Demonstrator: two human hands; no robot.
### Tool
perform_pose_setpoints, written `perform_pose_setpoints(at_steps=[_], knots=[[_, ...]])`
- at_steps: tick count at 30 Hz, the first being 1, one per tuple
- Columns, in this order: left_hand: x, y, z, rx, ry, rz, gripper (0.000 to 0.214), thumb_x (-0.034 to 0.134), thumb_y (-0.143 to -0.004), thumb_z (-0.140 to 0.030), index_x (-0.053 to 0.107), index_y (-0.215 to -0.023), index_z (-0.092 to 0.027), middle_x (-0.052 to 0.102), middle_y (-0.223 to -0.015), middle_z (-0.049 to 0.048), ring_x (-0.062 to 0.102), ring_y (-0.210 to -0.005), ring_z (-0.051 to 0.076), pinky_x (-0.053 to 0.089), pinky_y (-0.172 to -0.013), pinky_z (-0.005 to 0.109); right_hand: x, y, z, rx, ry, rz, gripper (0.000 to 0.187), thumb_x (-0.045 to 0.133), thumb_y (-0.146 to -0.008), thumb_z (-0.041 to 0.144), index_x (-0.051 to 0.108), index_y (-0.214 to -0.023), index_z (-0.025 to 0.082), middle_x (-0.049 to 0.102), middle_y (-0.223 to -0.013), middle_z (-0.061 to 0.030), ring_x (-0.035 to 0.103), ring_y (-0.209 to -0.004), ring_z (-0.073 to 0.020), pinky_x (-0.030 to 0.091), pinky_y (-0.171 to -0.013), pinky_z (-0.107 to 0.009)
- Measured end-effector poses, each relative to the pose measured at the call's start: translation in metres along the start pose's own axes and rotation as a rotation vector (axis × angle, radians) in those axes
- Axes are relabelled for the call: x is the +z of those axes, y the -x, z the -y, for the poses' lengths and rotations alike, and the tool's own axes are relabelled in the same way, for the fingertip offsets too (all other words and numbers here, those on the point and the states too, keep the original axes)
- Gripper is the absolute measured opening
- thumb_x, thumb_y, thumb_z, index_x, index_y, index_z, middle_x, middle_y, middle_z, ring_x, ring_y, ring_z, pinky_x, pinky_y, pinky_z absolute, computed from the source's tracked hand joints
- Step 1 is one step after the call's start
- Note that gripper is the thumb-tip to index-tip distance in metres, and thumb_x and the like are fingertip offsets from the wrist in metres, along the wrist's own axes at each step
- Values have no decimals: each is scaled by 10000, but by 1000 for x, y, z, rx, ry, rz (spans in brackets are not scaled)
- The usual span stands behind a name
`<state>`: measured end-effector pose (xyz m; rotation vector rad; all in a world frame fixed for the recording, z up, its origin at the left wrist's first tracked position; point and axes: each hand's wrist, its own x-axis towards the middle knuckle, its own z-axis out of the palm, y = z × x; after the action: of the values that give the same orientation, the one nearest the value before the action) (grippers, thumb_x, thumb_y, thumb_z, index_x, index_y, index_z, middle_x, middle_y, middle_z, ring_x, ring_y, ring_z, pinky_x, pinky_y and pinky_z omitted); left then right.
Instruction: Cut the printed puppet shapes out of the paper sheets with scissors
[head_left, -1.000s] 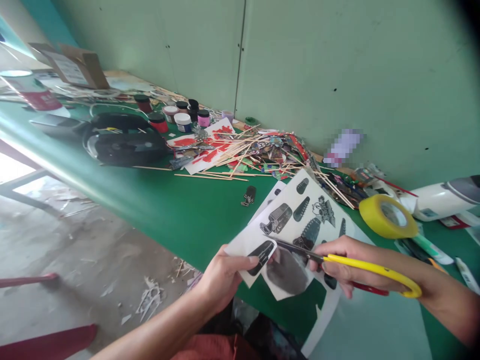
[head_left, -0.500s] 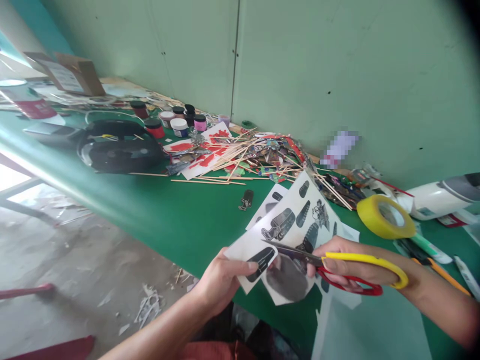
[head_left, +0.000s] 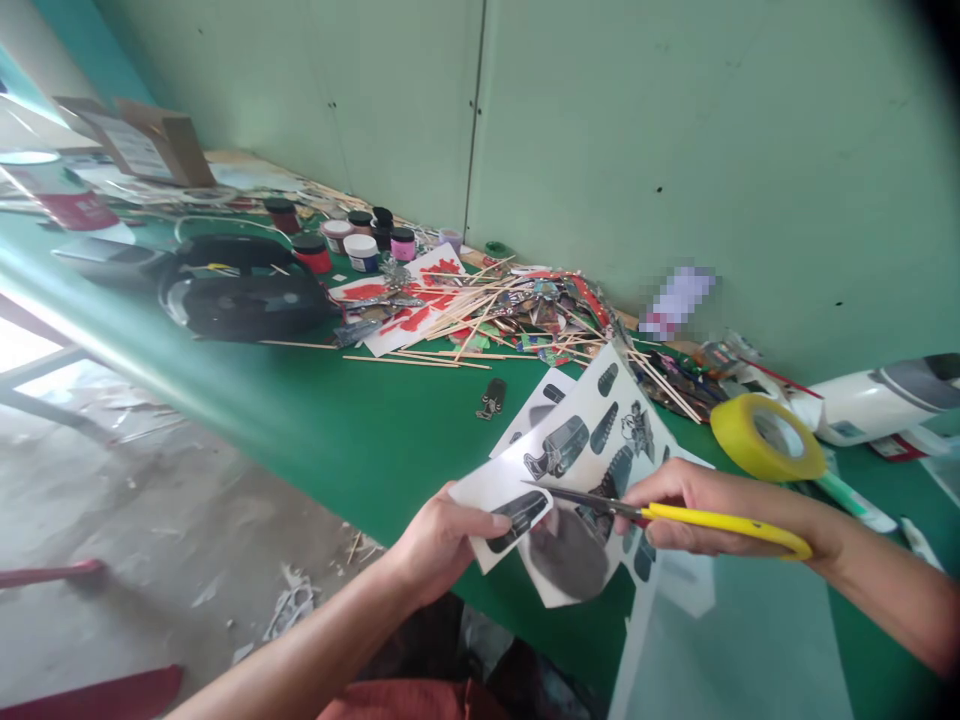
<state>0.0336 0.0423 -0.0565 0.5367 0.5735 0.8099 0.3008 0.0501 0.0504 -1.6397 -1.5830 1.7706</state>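
My left hand (head_left: 439,545) pinches the near corner of a white printed sheet (head_left: 581,440) that carries several black cut-out figures. It holds the sheet up over the green table's (head_left: 360,430) front edge. My right hand (head_left: 694,510) grips yellow-handled scissors (head_left: 675,518), fingers through the loops. The blades point left and lie across the sheet, close together, just past a black figure by my left thumb.
A yellow tape roll (head_left: 765,438) and a white bottle (head_left: 877,400) lie at the right. Behind the sheet is a heap of wooden sticks and coloured scraps (head_left: 510,310). Paint jars (head_left: 360,240), a black tray (head_left: 232,290) and a cardboard box (head_left: 146,140) stand farther left. A small black cut-out (head_left: 493,397) lies on the table.
The scissor handles have closed together since half a second ago, hiding the red loop, and the blades have advanced slightly left along the sheet. My left hand keeps its grip.
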Motion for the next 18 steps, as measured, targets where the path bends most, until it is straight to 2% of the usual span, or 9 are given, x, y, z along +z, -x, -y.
perform_pose_setpoints(at_steps=[2,5,7,9,12,14,18], knots=[[1,0,1,11,-20,-12,360,683,-631,-88,795,-971,-53,782,-909,160,711,-863,328,520,-854,409,-6,-3,6,-17,234,212,262,610,-861,273,748,-982,85,575,-659,47,542,-507,-55,354,-511,-163],[3,0,3,0,-48,-13,345,706,-646,-106,795,-974,-51,782,-937,165,712,-881,341,521,-841,412,-12,-11,5,-59,304,296,338,549,-923,392,699,-1066,125,630,-891,-30,627,-626,-110,448,-589,-210],[3,-1,2,-28,-54,4,376,724,-645,-110,787,-1012,-56,779,-979,164,711,-902,346,522,-841,413,-15,-16,0,-83,317,364,424,586,-904,495,690,-1075,121,597,-820,-19,561,-607,-103,425,-553,-197],[1,-1,1,-46,-50,15,410,735,-636,-107,780,-1041,-64,776,-1007,158,711,-913,344,524,-837,409,-17,-20,-4,-86,341,408,513,627,-864,570,692,-1076,108,506,-675,29,446,-551,-85,343,-484,-178],[0,-3,-2,-38,-41,32,412,729,-630,-104,781,-1037,-66,776,-1011,154,706,-931,339,518,-861,404,-19,-22,-4,-103,350,401,570,609,-855,633,697,-1050,104,399,-641,57,310,-548,-79,243,-462,-193],[0,-4,-3,-30,-34,50,404,725,-625,-108,783,-1023,-63,776,-1000,158,703,-936,340,511,-885,411,-18,-20,-1,-134,339,408,585,581,-864,653,697,-1029,103,367,-660,56,274,-572,-86,215,-476,-215],[0,-3,-2,-22,-20,51,396,714,-622,-102,785,-1011,-70,781,-973,154,709,-907,335,515,-894,424,-14,-16,6,-158,364,387,645,539,-877,679,698,-1056,81,372,-686,44,283,-604,-101,210,-515,-247]])
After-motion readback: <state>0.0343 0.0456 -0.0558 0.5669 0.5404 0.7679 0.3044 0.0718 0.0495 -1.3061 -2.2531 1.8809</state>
